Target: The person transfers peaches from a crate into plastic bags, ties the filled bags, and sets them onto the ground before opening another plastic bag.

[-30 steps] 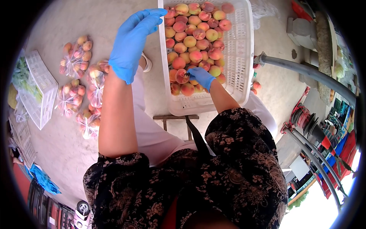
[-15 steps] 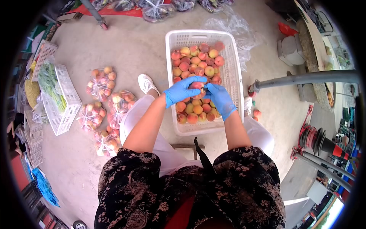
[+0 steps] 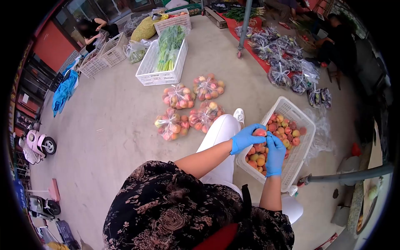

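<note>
My left hand (image 3: 245, 139), in a blue glove, is closed around a peach (image 3: 259, 133) above a white plastic crate. My right hand (image 3: 275, 155), gloved in blue too, has its fingers pinched together against the right side of that peach. Whatever those fingertips may hold is too small to make out. Below both hands, the crate (image 3: 307, 125) contains many red and yellow peaches (image 3: 286, 130), partly covered from view by my hands.
Several clear bags of peaches (image 3: 179, 96) stand on the floor left of my knee. Beyond them is a white crate (image 3: 146, 68) of leafy greens (image 3: 170, 46). Bagged eggplants (image 3: 280, 75) lie on red cloth. A metal pole (image 3: 352, 174) juts in at right. Other people sit farther back.
My view has swung left and up, so the peach crate now appears farther right. My left hand still holds the peach, with my right fingers still at its side.
</note>
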`<state>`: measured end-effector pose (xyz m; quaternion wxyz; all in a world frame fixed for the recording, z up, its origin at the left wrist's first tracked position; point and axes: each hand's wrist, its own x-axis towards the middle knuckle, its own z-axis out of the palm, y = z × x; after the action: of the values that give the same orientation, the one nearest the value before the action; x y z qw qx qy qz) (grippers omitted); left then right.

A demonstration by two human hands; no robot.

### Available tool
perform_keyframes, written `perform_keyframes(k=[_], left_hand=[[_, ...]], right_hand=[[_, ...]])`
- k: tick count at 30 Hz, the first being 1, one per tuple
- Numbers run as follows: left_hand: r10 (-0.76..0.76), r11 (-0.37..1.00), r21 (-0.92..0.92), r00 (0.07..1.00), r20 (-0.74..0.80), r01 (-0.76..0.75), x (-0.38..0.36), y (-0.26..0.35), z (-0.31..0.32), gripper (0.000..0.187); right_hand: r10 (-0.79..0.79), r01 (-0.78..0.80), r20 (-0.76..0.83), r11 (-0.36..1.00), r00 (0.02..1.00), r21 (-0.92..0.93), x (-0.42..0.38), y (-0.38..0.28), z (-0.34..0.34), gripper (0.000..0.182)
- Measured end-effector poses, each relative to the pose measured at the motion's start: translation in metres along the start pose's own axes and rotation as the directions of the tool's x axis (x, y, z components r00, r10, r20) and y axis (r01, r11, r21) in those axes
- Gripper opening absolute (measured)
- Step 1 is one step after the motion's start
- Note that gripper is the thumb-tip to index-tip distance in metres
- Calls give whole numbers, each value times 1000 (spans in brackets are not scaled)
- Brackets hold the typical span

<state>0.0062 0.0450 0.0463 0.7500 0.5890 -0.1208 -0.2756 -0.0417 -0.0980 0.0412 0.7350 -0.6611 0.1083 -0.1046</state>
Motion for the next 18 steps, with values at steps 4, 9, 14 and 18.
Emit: perform_keyframes(k=[4, 9, 14, 18], left_hand=[[-55, 990, -129, 997, 55, 62, -21, 11, 3, 43], [178, 981, 95, 976, -125, -167, -35, 9, 25, 47], [369, 927, 82, 929, -16, -366, -51, 46, 49, 51], [245, 966, 58, 965, 93, -251, -37, 51, 48, 46]], right_hand=[[-298, 292, 36, 889, 954, -352, -18, -13, 5, 12], [-558, 471, 97, 578, 824, -666, -31, -18, -2, 6], [-488, 137, -172, 535, 856, -834, -20, 6, -87, 14], [-453, 22, -326, 611, 830, -791, -28, -22, -201, 16]])
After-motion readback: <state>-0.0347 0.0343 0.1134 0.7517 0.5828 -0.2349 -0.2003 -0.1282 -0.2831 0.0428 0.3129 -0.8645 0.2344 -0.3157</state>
